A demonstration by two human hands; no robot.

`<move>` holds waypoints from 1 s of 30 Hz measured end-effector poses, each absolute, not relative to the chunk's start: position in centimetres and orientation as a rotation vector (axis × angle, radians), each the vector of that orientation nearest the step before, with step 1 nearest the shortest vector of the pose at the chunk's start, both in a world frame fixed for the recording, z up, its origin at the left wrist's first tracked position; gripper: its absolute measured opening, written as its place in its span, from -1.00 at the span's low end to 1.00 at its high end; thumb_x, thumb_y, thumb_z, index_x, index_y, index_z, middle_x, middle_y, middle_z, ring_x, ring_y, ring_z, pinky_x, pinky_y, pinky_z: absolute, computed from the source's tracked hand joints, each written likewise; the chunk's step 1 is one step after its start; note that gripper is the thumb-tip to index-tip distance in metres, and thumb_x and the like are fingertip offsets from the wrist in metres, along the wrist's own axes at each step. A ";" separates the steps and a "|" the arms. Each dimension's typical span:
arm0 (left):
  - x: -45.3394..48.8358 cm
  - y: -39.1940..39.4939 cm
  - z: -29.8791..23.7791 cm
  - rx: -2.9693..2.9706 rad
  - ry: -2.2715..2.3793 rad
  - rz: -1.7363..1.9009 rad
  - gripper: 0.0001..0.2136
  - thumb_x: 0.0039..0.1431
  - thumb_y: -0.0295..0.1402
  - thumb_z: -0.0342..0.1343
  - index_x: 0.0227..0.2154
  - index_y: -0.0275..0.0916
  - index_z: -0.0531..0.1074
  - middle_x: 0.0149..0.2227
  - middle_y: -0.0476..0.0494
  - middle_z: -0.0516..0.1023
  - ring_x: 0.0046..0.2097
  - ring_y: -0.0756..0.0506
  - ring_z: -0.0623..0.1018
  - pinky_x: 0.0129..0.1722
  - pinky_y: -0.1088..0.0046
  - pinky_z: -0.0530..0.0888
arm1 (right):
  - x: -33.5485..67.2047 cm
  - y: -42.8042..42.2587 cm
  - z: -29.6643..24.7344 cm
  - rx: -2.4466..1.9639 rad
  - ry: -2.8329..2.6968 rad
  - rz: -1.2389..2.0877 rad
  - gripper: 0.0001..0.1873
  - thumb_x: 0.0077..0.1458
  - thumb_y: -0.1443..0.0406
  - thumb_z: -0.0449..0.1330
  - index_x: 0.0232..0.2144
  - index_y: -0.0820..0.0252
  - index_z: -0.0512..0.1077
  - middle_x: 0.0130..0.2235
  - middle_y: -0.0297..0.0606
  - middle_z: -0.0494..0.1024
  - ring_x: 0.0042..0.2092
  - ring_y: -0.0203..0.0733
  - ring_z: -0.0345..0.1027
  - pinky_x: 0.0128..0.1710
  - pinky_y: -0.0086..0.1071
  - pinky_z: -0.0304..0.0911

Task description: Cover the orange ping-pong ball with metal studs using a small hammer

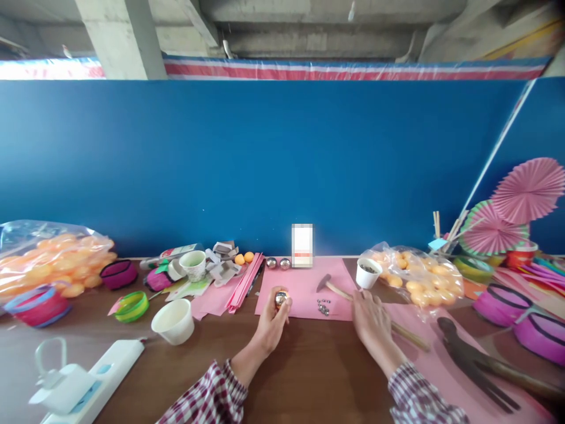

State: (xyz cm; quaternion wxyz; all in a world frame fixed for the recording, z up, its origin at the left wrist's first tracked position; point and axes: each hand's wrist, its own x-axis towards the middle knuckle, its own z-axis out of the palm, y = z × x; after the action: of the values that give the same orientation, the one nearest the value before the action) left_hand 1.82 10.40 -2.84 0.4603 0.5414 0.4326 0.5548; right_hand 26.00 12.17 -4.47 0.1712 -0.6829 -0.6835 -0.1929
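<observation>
My left hand (272,321) grips a shiny metal ball (281,299) just over the front left part of a pink sheet (300,288). My right hand (371,315) is closed round the wooden handle of a small hammer (324,283), whose head points left over the sheet. Part of the handle is hidden under the fingers and comes out again at the right. Between my hands lies a little cluster of small metal beads (323,307). Two more shiny balls (278,263) rest at the sheet's back left edge.
A white cup of small dark pieces (368,273) stands behind my right hand, beside a bag of orange balls (419,277). A big claw hammer (479,362) lies at the right. At left are an empty white cup (173,321), a power strip (103,380) and another ball bag (57,259).
</observation>
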 end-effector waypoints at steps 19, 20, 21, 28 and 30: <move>0.1 11.7 -4.1 1.325 1.224 1.448 -0.63 0.02 -0.29 0.12 -0.07 -0.23 0.34 -0.41 0.01 0.42 -0.43 0.01 0.43 -0.37 0.49 0.39 | 19.8 8.7 -1.8 -1.381 -1.994 -0.324 -0.76 0.22 0.29 -0.10 -0.16 0.11 0.33 -0.35 -0.27 0.54 -0.41 -0.23 0.43 -0.47 -0.43 0.15; 0.1 11.7 -4.1 1.326 1.235 1.454 -0.62 0.01 -0.30 0.14 -0.06 -0.23 0.35 -0.39 0.00 0.44 -0.42 0.01 0.43 -0.36 0.48 0.39 | 19.8 8.6 -1.6 -1.367 -1.991 -0.318 -0.75 0.22 0.29 -0.10 -0.16 0.11 0.33 -0.34 -0.26 0.55 -0.40 -0.23 0.43 -0.46 -0.44 0.16; 0.1 11.7 -4.1 1.322 1.246 1.460 -0.61 -0.01 -0.32 0.15 -0.06 -0.23 0.36 -0.37 -0.02 0.45 -0.41 0.00 0.43 -0.34 0.48 0.39 | 19.8 8.5 -1.5 -1.355 -1.990 -0.307 -0.75 0.22 0.29 -0.10 -0.15 0.11 0.33 -0.32 -0.26 0.55 -0.39 -0.23 0.43 -0.45 -0.44 0.15; 0.4 11.6 -3.3 1.311 1.264 1.470 -0.58 -0.11 -0.44 0.18 -0.09 -0.24 0.38 -0.21 -0.11 0.49 -0.28 -0.05 0.48 -0.22 0.43 0.41 | 19.9 8.2 -1.2 -1.320 -1.966 -0.287 -0.76 0.23 0.27 -0.08 -0.17 0.13 0.35 -0.33 -0.25 0.55 -0.38 -0.24 0.43 -0.43 -0.45 0.15; 0.4 11.5 -3.3 1.363 1.273 1.463 -0.61 -0.09 -0.45 0.16 -0.11 -0.23 0.39 -0.21 -0.10 0.50 -0.26 -0.06 0.48 -0.20 0.42 0.40 | 19.8 8.2 -1.3 -1.310 -1.991 -0.307 -0.76 0.23 0.28 -0.08 -0.17 0.13 0.35 -0.34 -0.25 0.54 -0.38 -0.24 0.42 -0.43 -0.45 0.15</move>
State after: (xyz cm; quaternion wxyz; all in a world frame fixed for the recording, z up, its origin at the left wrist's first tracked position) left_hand 0.45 11.52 -3.26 0.3762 0.5327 0.4977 0.5719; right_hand 19.80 8.22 -1.31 0.3607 -0.5085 -0.7728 -0.1192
